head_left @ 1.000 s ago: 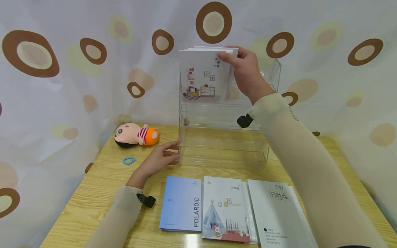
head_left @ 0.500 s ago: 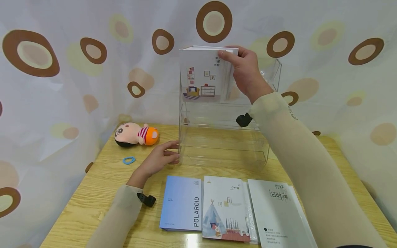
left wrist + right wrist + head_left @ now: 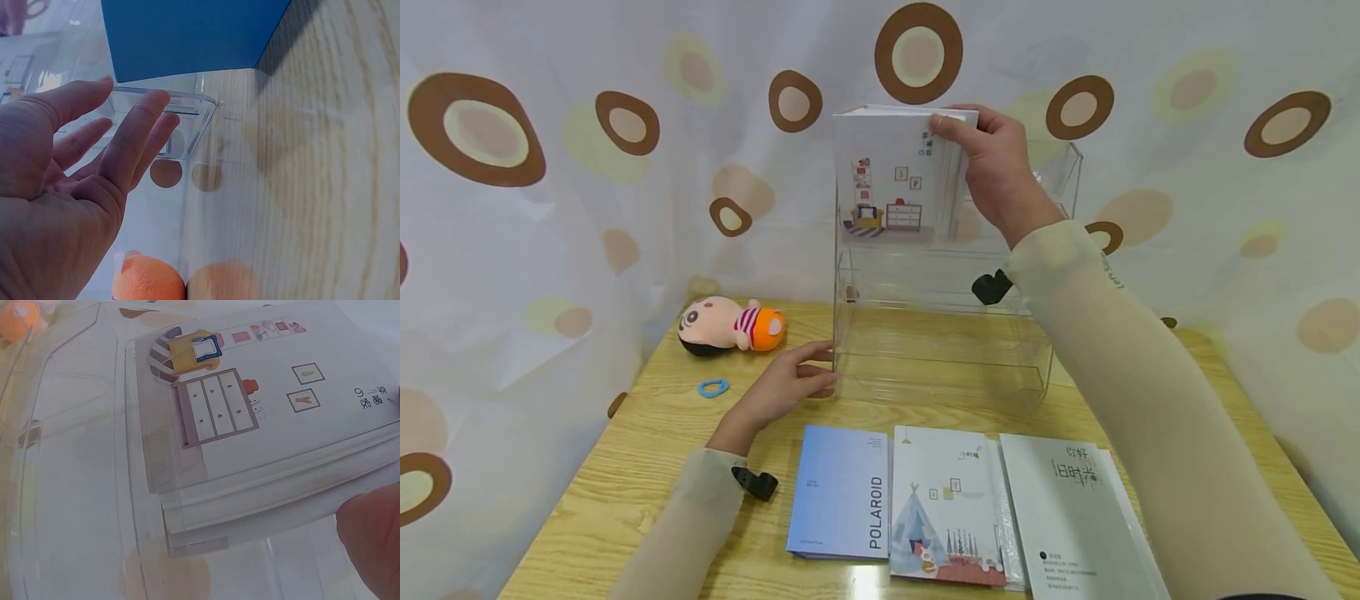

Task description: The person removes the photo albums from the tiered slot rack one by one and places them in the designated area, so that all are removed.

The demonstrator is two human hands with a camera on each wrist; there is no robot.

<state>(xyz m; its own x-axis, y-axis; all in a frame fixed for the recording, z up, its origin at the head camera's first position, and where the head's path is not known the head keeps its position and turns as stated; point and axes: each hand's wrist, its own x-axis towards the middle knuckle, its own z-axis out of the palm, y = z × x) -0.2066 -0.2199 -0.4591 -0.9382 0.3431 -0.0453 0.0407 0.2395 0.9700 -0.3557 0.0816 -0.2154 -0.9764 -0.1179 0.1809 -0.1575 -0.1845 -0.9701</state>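
Observation:
My right hand pinches a white photo album by its upper right corner, thumb on the front cover and fingers behind. The album stands upright in the top tier of a clear acrylic rack; its cover shows a yellow armchair and a drawer chest. In the right wrist view, the lower edge of the album sits behind the clear front lip, with only part of the hand visible. My left hand rests at the rack's lower left side, fingers loosely extended; the left wrist view shows the fingers by the rack's edge.
A blue POLAROID album, a white album with a tent picture and a white album with black lettering lie in front of the rack. At left are a plush doll and a blue ring-shaped band.
The right hand and the white album have risen very slightly in the top tier. The left hand keeps its place at the rack's side.

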